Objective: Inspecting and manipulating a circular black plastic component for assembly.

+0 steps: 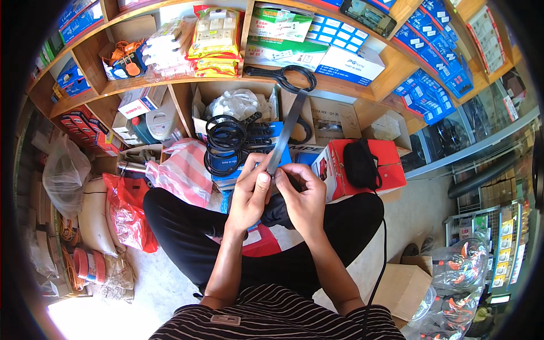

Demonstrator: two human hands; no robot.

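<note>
Over my lap, both hands are closed at the near end of a long, flat, dark-grey strap [288, 127]. My left hand [249, 190] pinches it with the thumb on top. Close against it, my right hand [301, 195] pinches the same end, and a dark part shows under its fingers, too hidden to name. The strap slants up and away, its far tip near a black loop with a handle [297, 78] at the shelf edge. Left of the strap, several black loops with handles [226, 141] lie on a blue box [272, 133].
Wooden shelves [170, 82] with boxed goods curve across the front, with a phone [368, 16] high up. A black pouch [361, 163] rests on a red box [391, 164] beyond my right knee. Plastic bags [133, 209] stand at left; an opened carton [402, 289] sits at right.
</note>
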